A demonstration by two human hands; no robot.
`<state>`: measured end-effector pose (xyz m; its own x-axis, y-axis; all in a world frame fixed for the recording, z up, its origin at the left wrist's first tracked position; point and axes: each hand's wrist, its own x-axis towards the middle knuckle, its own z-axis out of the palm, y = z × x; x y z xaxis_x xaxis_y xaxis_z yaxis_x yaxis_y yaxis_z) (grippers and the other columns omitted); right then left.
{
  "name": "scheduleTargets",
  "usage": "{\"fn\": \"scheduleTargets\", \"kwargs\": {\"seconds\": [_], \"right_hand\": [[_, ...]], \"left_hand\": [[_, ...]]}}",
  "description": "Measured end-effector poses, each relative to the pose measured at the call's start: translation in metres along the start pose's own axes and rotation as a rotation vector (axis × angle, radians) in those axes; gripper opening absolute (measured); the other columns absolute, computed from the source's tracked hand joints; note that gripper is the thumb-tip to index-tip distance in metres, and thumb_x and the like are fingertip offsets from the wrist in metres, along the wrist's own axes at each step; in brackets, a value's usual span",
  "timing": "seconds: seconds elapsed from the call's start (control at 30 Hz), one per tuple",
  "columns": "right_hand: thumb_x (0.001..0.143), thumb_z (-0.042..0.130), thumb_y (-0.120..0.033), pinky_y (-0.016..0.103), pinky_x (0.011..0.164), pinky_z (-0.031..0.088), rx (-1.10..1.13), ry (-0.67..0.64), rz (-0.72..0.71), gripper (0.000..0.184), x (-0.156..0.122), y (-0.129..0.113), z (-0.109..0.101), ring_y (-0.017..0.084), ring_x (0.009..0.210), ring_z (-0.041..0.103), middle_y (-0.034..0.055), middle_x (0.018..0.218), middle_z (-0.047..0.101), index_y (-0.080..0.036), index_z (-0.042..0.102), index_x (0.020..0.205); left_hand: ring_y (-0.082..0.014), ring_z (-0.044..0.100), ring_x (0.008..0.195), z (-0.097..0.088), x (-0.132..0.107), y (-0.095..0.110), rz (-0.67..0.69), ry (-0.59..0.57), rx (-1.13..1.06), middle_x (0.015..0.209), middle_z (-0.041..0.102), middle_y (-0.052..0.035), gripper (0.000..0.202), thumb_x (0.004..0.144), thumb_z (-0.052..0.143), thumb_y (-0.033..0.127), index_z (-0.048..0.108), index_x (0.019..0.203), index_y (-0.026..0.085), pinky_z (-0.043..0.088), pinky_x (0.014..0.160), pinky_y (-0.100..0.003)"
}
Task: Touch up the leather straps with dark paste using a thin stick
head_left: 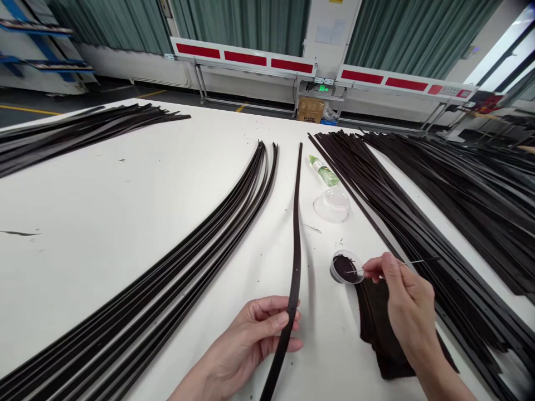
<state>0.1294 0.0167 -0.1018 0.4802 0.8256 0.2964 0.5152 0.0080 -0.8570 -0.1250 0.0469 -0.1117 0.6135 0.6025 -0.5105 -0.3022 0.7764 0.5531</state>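
Observation:
My left hand (254, 340) pinches a long black strap (296, 245) between thumb and fingers, lifting part of it off the white table. Small holes run along the strap, which looks like leather. Between the fingertips of my right hand (407, 301) is a thin metal rod (412, 262). Its near tip dips into a small clear plastic cup (334, 274) of dark liquid (345, 267). Beneath my right wrist lies a folded dark cloth (382, 334).
Black strips (184, 267) lie bundled left of centre. Further piles, a right-hand pile (401, 223) and a far-left pile (83, 131), rest on the table (125, 223). Beyond the cup are a clear plastic lid or bowl (332, 206) and a green bottle (324, 170).

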Motion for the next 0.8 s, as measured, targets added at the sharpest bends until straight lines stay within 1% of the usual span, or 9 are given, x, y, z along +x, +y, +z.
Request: {"fn": "scheduleTargets", "kwargs": {"seconds": [0.07, 0.17, 0.23, 0.27, 0.37, 0.43, 0.5, 0.6, 0.8], "right_hand": [[0.097, 0.049, -0.046, 0.028, 0.064, 0.051, 0.161, -0.008, 0.089, 0.038, -0.009, -0.003, 0.004, 0.017, 0.072, 0.063, 0.0056, 0.078, 0.068, -0.018, 0.069, 0.082], [0.096, 0.049, -0.045, 0.030, 0.065, 0.051, 0.264, -0.078, 0.082, 0.038, -0.025, -0.009, 0.015, 0.019, 0.071, 0.064, 0.0073, 0.079, 0.069, -0.017, 0.069, 0.082], [0.098, 0.047, -0.039, 0.031, 0.069, 0.051, 0.263, -0.128, 0.007, 0.034, -0.035, -0.016, 0.022, 0.019, 0.074, 0.064, 0.0066, 0.079, 0.068, -0.017, 0.068, 0.082], [0.099, 0.045, -0.034, 0.032, 0.072, 0.051, 0.253, -0.153, -0.056, 0.033, -0.039, -0.019, 0.025, 0.018, 0.076, 0.064, 0.0060, 0.079, 0.068, -0.018, 0.068, 0.082], [0.099, 0.040, -0.016, 0.033, 0.078, 0.049, 0.216, -0.249, -0.303, 0.029, -0.047, -0.025, 0.031, 0.017, 0.083, 0.064, 0.0044, 0.084, 0.067, -0.019, 0.066, 0.088], [0.095, 0.040, -0.007, 0.034, 0.077, 0.049, 0.216, -0.304, -0.443, 0.027, -0.049, -0.024, 0.033, 0.017, 0.084, 0.064, 0.0047, 0.087, 0.067, -0.018, 0.065, 0.095], [0.091, 0.042, -0.001, 0.035, 0.074, 0.050, 0.230, -0.323, -0.532, 0.028, -0.050, -0.022, 0.034, 0.017, 0.084, 0.064, 0.0056, 0.090, 0.067, -0.017, 0.062, 0.101], [0.085, 0.045, 0.005, 0.037, 0.072, 0.051, 0.245, -0.310, -0.604, 0.034, -0.050, -0.019, 0.036, 0.019, 0.083, 0.064, 0.0063, 0.091, 0.067, -0.017, 0.060, 0.106], [0.085, 0.045, 0.005, 0.038, 0.071, 0.052, 0.228, -0.310, -0.621, 0.034, -0.050, -0.020, 0.037, 0.019, 0.081, 0.065, 0.0056, 0.090, 0.070, -0.019, 0.059, 0.104]], "left_hand": [[-0.0131, 0.062, 0.080, 0.001, 0.001, -0.001, 0.007, 0.002, -0.015, 0.090, 0.068, -0.0075, 0.019, 0.076, 0.079, 0.018, 0.075, 0.094, 0.012, 0.060, 0.078, -0.034], [-0.0138, 0.062, 0.080, 0.001, 0.002, -0.003, 0.021, -0.014, -0.041, 0.088, 0.068, -0.0081, 0.021, 0.075, 0.080, 0.016, 0.074, 0.094, 0.011, 0.061, 0.077, -0.035], [-0.0143, 0.063, 0.079, 0.001, 0.003, -0.005, 0.030, -0.036, -0.050, 0.085, 0.068, -0.0082, 0.024, 0.074, 0.080, 0.015, 0.074, 0.096, 0.010, 0.061, 0.077, -0.035], [-0.0146, 0.063, 0.079, 0.000, 0.004, -0.006, 0.033, -0.044, -0.053, 0.084, 0.067, -0.0083, 0.025, 0.074, 0.080, 0.015, 0.074, 0.097, 0.009, 0.061, 0.077, -0.035], [-0.0154, 0.064, 0.081, -0.001, 0.005, -0.010, 0.036, -0.052, -0.071, 0.085, 0.067, -0.0086, 0.026, 0.074, 0.079, 0.015, 0.073, 0.099, 0.009, 0.061, 0.077, -0.036], [-0.0162, 0.064, 0.083, -0.001, 0.005, -0.011, 0.041, -0.045, -0.088, 0.085, 0.067, -0.0088, 0.027, 0.074, 0.079, 0.014, 0.073, 0.099, 0.010, 0.061, 0.077, -0.036], [-0.0164, 0.064, 0.084, -0.001, 0.005, -0.011, 0.042, -0.045, -0.093, 0.086, 0.067, -0.0090, 0.027, 0.074, 0.079, 0.014, 0.072, 0.100, 0.009, 0.061, 0.077, -0.036], [-0.0164, 0.063, 0.084, -0.001, 0.005, -0.011, 0.038, -0.060, -0.087, 0.086, 0.067, -0.0091, 0.027, 0.074, 0.079, 0.014, 0.072, 0.100, 0.009, 0.061, 0.077, -0.036], [-0.0164, 0.063, 0.085, -0.001, 0.005, -0.011, 0.037, -0.073, -0.088, 0.087, 0.067, -0.0087, 0.025, 0.074, 0.079, 0.014, 0.073, 0.098, 0.010, 0.060, 0.078, -0.037]]}}
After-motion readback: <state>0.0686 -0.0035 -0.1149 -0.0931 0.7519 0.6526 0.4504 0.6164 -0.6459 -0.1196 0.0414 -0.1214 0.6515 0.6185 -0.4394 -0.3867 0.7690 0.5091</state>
